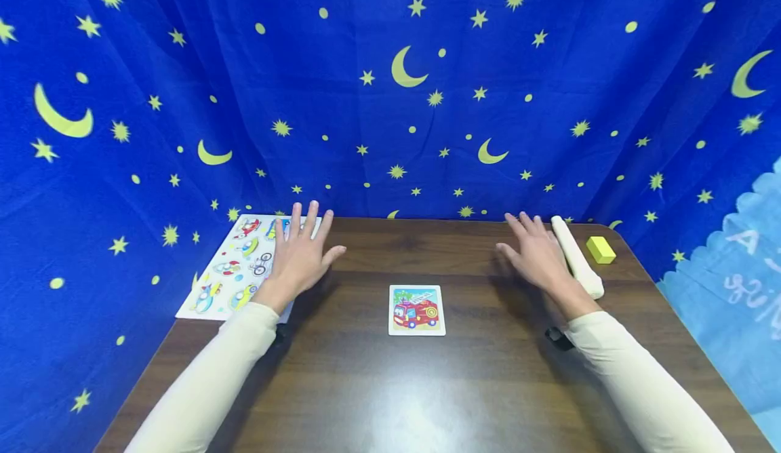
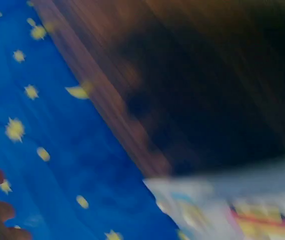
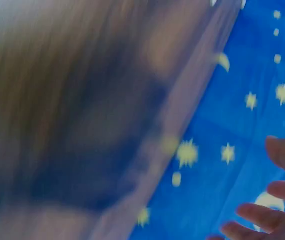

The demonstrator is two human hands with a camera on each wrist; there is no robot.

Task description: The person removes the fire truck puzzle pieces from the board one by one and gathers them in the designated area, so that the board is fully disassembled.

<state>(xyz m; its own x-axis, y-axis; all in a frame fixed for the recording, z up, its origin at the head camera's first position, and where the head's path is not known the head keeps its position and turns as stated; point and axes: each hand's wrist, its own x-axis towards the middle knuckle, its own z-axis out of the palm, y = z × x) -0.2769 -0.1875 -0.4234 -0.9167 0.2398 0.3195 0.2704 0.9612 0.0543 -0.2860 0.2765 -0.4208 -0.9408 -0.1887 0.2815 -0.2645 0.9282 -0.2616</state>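
Observation:
In the head view, my left hand (image 1: 299,260) is held with fingers spread over the right part of a white sheet (image 1: 210,273) printed with colourful vehicles. My right hand (image 1: 537,253) reaches forward on the other side, fingers extended, beside a cream-coloured rod-like roll (image 1: 575,258). Neither hand holds anything. Between them on the table lies a square picture card (image 1: 417,310) with a red fire engine. Fingertips of the left hand (image 2: 0,215) show at the edge of its wrist view; those of the right hand (image 3: 277,210) show in the other wrist view, which is partly blurred.
A yellow block (image 1: 601,250) sits near the far right corner of the brown wooden table (image 1: 366,392). Blue cloth (image 1: 342,100) with yellow moons and stars hangs behind the table and along its sides. Pale blue cloth (image 1: 732,277) with white lettering hangs at the right.

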